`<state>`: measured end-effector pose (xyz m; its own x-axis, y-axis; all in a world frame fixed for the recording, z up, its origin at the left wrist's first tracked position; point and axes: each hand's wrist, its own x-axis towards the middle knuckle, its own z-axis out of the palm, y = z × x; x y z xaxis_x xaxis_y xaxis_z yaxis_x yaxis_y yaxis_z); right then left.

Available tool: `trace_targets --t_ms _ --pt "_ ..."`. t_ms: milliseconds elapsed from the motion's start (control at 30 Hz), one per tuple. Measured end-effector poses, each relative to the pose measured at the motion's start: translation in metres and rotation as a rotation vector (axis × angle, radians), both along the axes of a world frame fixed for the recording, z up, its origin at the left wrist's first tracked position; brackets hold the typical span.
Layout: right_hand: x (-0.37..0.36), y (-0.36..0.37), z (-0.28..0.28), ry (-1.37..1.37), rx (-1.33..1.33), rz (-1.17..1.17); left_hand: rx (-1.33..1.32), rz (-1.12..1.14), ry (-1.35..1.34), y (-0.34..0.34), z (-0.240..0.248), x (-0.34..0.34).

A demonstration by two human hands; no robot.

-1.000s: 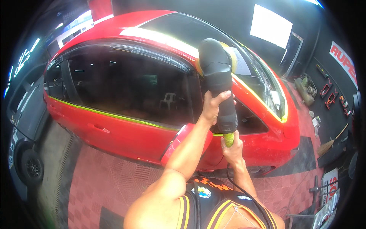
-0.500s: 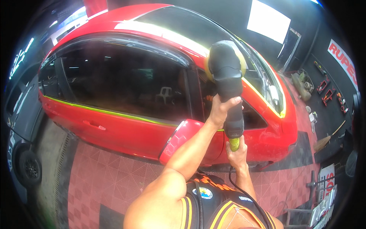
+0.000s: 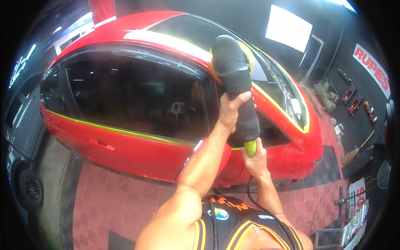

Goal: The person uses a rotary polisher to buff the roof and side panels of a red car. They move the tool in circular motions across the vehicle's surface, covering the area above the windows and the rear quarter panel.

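A black car polisher (image 3: 234,68) points away from me, its yellow pad (image 3: 250,58) against the red pillar beside the windshield of a red car (image 3: 137,154). My left hand (image 3: 231,109) is wrapped round the middle of the tool's body, thumb lying along its top. Behind it, my right hand (image 3: 255,160) grips the rear end, where yellow-green tape (image 3: 250,148) is wound. A black power cord (image 3: 252,196) runs from there down past my chest. Most of the pad is hidden by the tool's head. Yellow-green masking tape (image 3: 112,131) edges the side windows and windshield.
The red side mirror (image 3: 223,166) sticks out under my left forearm. Another vehicle's wheel (image 3: 30,189) stands at the far left. On the right are a broom (image 3: 358,148), wall-hung tools (image 3: 354,106) and a metal stand (image 3: 333,233). Red and dark tiles (image 3: 125,200) cover the floor.
The polisher and both hands have shifted left in the picture, with its head slightly higher along the pillar. My left forearm now covers more of the side mirror. Both grips stay the same.
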<state>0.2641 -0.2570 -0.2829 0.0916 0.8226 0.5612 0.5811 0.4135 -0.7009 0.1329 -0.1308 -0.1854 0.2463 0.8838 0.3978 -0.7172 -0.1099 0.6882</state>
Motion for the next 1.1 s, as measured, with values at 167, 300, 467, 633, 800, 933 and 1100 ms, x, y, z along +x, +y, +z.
trace_targets --t_ms 167,300,467,633,800,933,1100 --pt "-0.011 0.013 0.009 0.029 -0.027 0.017 0.025 0.023 -0.004 0.010 0.009 -0.011" --pt "-0.021 0.026 0.015 0.047 -0.002 0.049 0.053 0.046 0.010 0.020 0.018 -0.024" --pt "-0.025 0.041 0.022 -0.014 -0.010 0.088 0.069 0.054 -0.013 0.029 0.029 -0.038" --pt "-0.038 0.053 0.049 -0.024 0.007 0.145 0.084 0.063 -0.023 0.045 0.040 -0.058" --pt "-0.046 0.061 0.073 -0.083 0.020 0.180 0.082 0.111 -0.063 0.054 0.052 -0.070" --pt "-0.048 0.077 0.079 -0.069 -0.030 0.206 0.109 0.094 -0.094 0.070 0.057 -0.080" --pt "-0.059 0.091 0.095 -0.116 0.031 0.233 0.063 0.162 -0.125 0.072 0.072 -0.094"
